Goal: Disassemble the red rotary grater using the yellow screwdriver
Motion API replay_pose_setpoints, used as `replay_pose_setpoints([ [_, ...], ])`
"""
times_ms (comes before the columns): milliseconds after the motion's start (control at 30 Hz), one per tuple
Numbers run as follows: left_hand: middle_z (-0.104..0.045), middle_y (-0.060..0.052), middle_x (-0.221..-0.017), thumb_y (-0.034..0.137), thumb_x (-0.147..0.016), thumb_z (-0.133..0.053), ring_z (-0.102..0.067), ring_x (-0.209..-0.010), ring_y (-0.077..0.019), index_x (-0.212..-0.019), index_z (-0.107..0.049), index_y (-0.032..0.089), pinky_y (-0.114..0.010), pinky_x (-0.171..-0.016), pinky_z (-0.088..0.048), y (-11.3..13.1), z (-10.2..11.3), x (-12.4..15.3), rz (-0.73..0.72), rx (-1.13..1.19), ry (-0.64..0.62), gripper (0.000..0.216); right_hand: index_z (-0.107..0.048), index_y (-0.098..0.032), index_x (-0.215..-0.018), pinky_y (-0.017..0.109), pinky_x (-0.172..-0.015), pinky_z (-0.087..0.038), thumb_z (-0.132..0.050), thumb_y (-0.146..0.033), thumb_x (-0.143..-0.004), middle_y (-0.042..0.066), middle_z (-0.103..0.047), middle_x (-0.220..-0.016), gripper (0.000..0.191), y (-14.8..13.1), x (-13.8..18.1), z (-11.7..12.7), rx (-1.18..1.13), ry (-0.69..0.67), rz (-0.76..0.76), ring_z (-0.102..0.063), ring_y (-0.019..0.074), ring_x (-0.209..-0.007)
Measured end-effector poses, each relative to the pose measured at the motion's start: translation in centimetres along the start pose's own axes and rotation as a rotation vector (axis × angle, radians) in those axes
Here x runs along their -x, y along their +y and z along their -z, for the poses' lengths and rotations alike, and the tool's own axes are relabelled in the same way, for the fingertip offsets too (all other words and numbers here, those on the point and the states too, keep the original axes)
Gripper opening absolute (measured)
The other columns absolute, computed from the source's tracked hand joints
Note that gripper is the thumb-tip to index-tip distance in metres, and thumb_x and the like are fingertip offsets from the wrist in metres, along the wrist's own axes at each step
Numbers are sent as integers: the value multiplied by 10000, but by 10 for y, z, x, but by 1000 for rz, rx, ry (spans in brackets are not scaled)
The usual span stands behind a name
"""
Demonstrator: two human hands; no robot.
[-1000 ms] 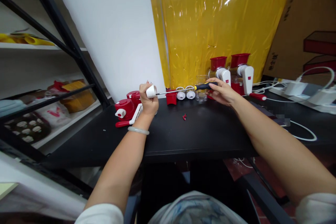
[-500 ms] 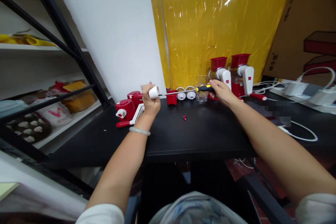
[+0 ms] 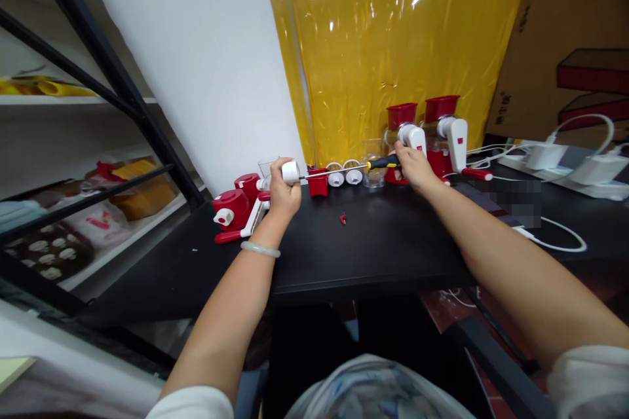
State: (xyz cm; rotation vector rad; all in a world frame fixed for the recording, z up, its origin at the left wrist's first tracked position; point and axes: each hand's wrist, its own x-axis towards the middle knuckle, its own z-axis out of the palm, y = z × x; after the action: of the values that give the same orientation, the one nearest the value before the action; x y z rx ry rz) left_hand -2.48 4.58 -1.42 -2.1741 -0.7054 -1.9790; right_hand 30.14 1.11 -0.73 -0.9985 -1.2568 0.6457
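In the head view, your left hand [image 3: 285, 198] is clamped around a white cylindrical piece [image 3: 291, 171], raised above the black table [image 3: 373, 255] with its end turned to the right. A clear part [image 3: 266, 168] shows behind those fingers; whether it is joined to the white piece, you cannot tell from here. Your right hand [image 3: 413, 165] is closed on the screwdriver [image 3: 383, 162], gripping the end of its black-and-yellow handle, and the shaft runs nearly level to the white piece. The tip sits at that near end (too small to tell whether it touches).

What has changed over the last second is mostly your right hand: its fingers lay spread along the handle and have now wrapped around the end. The driver and the white piece still line up, so the work between your hands looks to be under way, not finished.

The small red piece [image 3: 343, 218] lies untouched on the table in front of you. Behind the shaft stand a red part [image 3: 318, 183] and two white-ended drums [image 3: 336, 179], with a clear cup [image 3: 376, 175] just beside them.
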Motion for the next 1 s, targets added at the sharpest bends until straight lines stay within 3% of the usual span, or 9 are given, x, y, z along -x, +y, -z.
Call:
replay_pose_setpoints([
  [100, -610, -29, -1012, 24, -703, -579, -622, -860, -184, -1184, -492, 252, -331, -794, -513, 3, -1, 0, 114, 16, -106, 540, -596, -199, -708, 232, -363, -281, -672, -756, -742, -41, -433, -463, 563, 10, -7, 1, -1, 71, -3, -391, 93, -384],
  [267, -629, -18, -930, 37, -686, -571, -642, -806, -190, -1167, -479, 231, -318, -758, -527, 5, -3, 1, 312, -38, -198, 526, -585, -234, -788, 222, -483, -437, -813, -409, -682, -31, -594, -700, 306, 12, -8, -2, -332, 22, -104, -532, 114, -586],
  [367, -633, -5, -882, 79, -727, -579, -660, -745, -185, -1194, -468, 230, -302, -715, -549, 9, -5, 2, 472, -99, -270, 503, -593, -254, -827, 243, -566, -503, -801, -280, -639, -32, -620, -776, 282, 11, -6, 0, -463, -43, -115, -594, 142, -716],
  [433, -637, 2, -865, 104, -761, -578, -668, -691, -175, -1204, -464, 237, -291, -675, -564, 13, -7, 3, 594, -100, -313, 477, -607, -247, -826, 259, -576, -519, -796, -315, -670, -15, -644, -793, 255, 13, -6, 2, -425, -39, -104, -614, 156, -734],
  [500, -638, 6, -837, 109, -775, -574, -665, -623, -168, -1204, -465, 239, -289, -625, -576, 17, -10, 2, 723, -77, -331, 462, -617, -226, -802, 279, -533, -507, -742, -471, -768, 21, -657, -730, 277, 19, -7, 3, -283, -16, -148, -616, 171, -658],
  [633, -635, 10, -785, 91, -763, -590, -654, -554, -171, -1198, -482, 231, -300, -573, -583, 19, -12, 1, 852, -80, -332, 469, -534, -214, -614, 291, -441, -405, -545, -709, -872, 25, -506, -446, 559, 34, -9, 3, 88, -22, -196, -483, 151, -427],
  [767, -623, 15, -725, 90, -755, -616, -659, -546, -180, -1176, -498, 214, -302, -562, -586, 16, -13, 1, 911, -95, -394, 455, -504, -220, -619, 261, -429, -349, -688, -583, -832, -25, -460, -457, 459, 37, -8, 2, 5, -19, -175, -408, 109, -409],
  [900, -628, 12, -705, 100, -754, -636, -666, -539, -189, -1165, -488, 199, -301, -548, -584, 15, -15, 5, 994, -100, -456, 448, -559, -227, -788, 236, -502, -439, -775, -273, -715, -47, -594, -667, 233, 30, -2, 2, -325, -56, -289, -533, 105, -522],
  [1000, -629, 11, -710, 95, -740, -649, -666, -531, -196, -1150, -480, 204, -305, -526, -579, 14, -17, 8, 1062, -104, -484, 457, -549, -231, -815, 247, -540, -484, -744, -280, -729, -44, -612, -671, 219, 31, 0, 3, -387, -95, -346, -592, 126, -563],
])
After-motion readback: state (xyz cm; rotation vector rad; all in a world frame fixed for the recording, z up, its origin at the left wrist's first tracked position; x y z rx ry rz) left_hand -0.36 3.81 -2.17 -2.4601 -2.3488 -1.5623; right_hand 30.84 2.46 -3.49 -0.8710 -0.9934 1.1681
